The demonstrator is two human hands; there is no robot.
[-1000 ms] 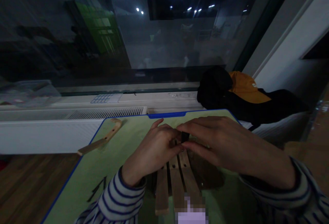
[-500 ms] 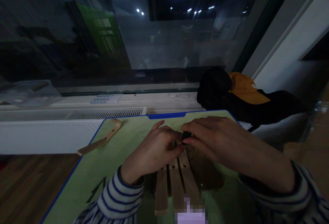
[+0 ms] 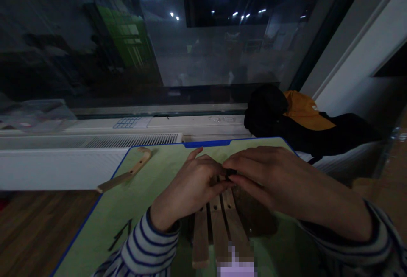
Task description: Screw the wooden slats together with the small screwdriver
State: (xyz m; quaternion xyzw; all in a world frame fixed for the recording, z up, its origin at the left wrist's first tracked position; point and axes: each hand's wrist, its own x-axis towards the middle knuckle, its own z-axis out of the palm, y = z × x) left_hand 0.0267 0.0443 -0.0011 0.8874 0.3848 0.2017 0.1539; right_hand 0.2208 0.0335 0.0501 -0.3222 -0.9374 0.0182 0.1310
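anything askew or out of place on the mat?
One thing: the loose curved wooden piece lies diagonally at the left edge of the green mat, with its lower end sticking out past the mat. Nothing looks spilled or broken. The right hand pinches a small dark part over the wooden slats, with the left hand beside it.
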